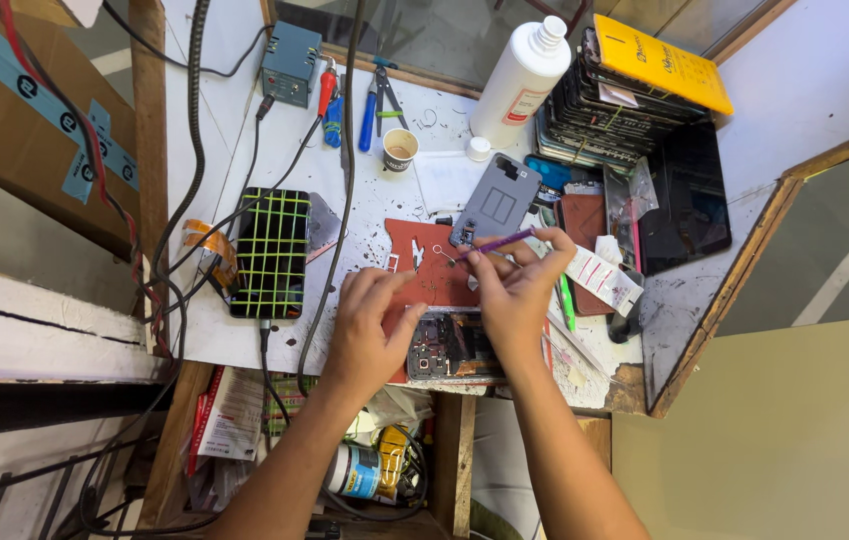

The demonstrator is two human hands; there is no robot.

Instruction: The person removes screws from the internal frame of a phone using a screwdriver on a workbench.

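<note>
Left hand, fingers loosely curled, steadies opened phone; right hand pinches purple tool above it

2 hands, 1 white bottle, 1 paper cup, 1 opened phone

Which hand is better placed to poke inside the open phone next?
Probably the right hand: it already grips the purple tool just above the opened phone. The left hand carries no tool; its fingers rest at the phone's edge.
</note>
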